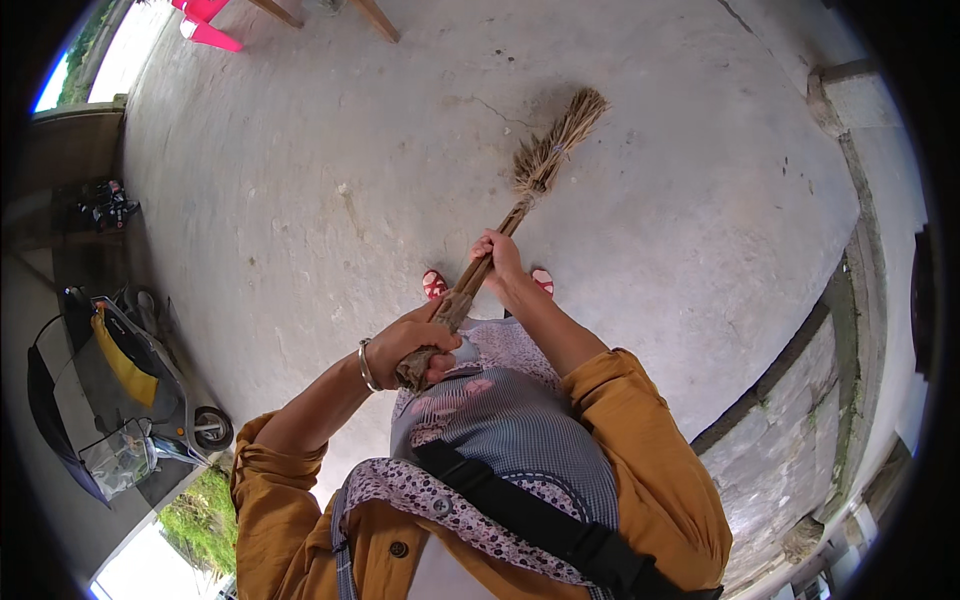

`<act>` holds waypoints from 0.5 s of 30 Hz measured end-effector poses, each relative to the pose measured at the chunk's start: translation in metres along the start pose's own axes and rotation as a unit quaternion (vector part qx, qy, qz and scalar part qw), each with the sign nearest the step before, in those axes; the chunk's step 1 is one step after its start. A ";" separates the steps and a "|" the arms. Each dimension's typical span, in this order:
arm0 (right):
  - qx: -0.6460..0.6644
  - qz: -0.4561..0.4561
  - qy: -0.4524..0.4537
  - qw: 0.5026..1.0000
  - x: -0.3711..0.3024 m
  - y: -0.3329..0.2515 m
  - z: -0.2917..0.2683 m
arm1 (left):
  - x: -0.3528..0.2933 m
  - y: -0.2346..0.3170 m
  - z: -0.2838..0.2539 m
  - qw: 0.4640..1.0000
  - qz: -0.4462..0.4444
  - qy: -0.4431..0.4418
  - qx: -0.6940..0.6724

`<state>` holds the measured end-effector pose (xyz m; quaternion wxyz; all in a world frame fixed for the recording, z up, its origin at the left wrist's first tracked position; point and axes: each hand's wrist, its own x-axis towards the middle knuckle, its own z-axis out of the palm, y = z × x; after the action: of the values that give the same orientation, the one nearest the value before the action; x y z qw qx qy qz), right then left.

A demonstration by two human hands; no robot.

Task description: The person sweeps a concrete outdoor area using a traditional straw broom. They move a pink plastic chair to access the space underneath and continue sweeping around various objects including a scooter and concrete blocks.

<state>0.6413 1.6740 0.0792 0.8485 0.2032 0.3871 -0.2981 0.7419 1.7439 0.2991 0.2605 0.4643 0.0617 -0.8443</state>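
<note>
A straw broom (552, 152) slants across the view, its bristle head touching or just over the concrete floor ahead of me. Wrapped round the top end of its handle, near my waist, is my left hand (408, 345), with a bangle on the wrist. Farther down the stick, my right hand (497, 258) also grips it, fingers closed. The stick's upper part looks bound with brownish wrapping. Both my feet in red sandals (434, 284) show beyond the handle.
A motor scooter (150, 390) with a yellow part stands at the left. Far left are a pink plastic chair (208, 25) and wooden legs (375, 18) of some furniture. Along the right runs a gutter-like groove (770, 385) beside a wall. Grey concrete floor (300, 180) spreads around me.
</note>
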 end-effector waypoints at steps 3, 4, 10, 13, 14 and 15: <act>-0.035 -0.014 0.028 0.999 -0.014 0.013 0.007 | -0.022 -0.018 -0.001 0.998 0.027 0.001 -0.053; -0.049 -0.014 0.021 0.998 -0.020 0.021 0.005 | -0.029 -0.027 -0.003 0.997 0.031 0.002 -0.072; 0.000 0.086 -0.023 0.996 -0.035 0.055 0.021 | -0.056 -0.035 0.037 0.993 0.035 0.101 -0.039; 0.089 0.166 -0.048 0.981 -0.011 0.055 0.008 | -0.038 -0.020 0.055 0.987 0.012 0.157 0.033; 0.093 0.173 -0.059 0.979 -0.006 0.052 -0.001 | -0.028 -0.021 0.054 0.990 0.008 0.142 0.010; 0.094 0.180 -0.070 0.977 -0.006 0.047 -0.007 | -0.016 -0.024 0.053 0.992 0.007 0.125 -0.014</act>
<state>0.6659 1.7148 0.0852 0.8906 0.3267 0.2539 -0.1889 0.6975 1.7521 0.3388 0.2635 0.5632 0.1027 -0.7764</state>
